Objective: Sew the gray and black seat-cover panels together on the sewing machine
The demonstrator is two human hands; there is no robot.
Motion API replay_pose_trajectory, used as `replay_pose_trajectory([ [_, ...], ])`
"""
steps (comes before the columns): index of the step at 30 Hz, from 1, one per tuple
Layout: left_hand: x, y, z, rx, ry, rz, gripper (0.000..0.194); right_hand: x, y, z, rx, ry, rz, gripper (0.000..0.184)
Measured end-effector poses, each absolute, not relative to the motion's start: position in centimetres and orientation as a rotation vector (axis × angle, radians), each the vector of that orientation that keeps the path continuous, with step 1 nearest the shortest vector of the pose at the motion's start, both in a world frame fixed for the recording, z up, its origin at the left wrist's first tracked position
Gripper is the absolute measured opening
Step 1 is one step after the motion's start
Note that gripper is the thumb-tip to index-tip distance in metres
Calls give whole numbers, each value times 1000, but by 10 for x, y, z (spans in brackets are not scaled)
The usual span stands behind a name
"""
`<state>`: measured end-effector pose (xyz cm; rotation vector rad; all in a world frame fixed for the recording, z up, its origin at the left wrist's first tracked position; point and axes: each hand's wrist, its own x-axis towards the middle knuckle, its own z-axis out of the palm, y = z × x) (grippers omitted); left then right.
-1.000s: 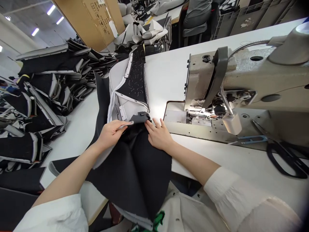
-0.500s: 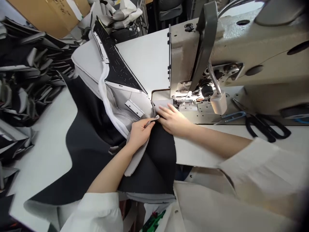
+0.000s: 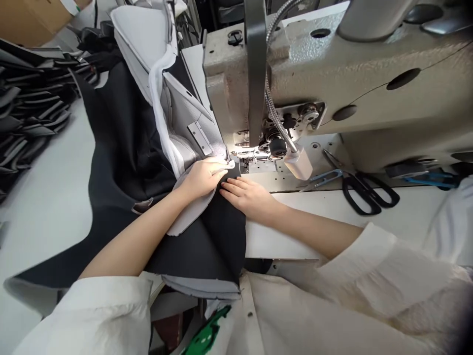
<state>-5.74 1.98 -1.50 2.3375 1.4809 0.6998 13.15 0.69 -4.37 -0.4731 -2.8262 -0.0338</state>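
A large sewn cover of black fabric and light grey fabric lies over the table beside the sewing machine. My left hand pinches a folded grey fabric edge just left of the machine's lit needle area. Flat on the black fabric, with its fingers stretched out, rests my right hand, a little below and right of the left one. A white padded strip runs along the grey part, which carries a small pale strip with holes.
Black-handled scissors and blue thread snips lie right of the needle area. A lamp on a flexible neck hangs over the machine bed. Stacked dark fabric pieces fill the left side; a cardboard box stands behind.
The cover's edge has moved closer to the needle area, with my left hand pinching it. My right hand has drawn back from beside the machine bed onto the black fabric. The view has shifted right.
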Motion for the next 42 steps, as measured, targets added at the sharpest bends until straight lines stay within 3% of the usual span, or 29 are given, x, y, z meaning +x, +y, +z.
replay_pose_trajectory([
  [7, -31, 11, -20, 2564, 1369, 528, 27, 165, -4, -45, -488, -2753, -247, 36],
  [16, -15, 12, -23, 2592, 1464, 400, 39, 184, -3, -45, -373, -2695, 40, 35],
  [23, -15, 9, -23, 2609, 1443, 372, 38, 183, 23, -54, -988, -2442, 162, 42],
  [34, -7, -3, -27, 2891, 1600, 67, 31, 170, 31, -53, -1046, -2583, 52, 38],
  [42, 0, -7, -25, 2948, 1629, 32, 32, 169, 30, -49, -1043, -2556, 81, 37],
])
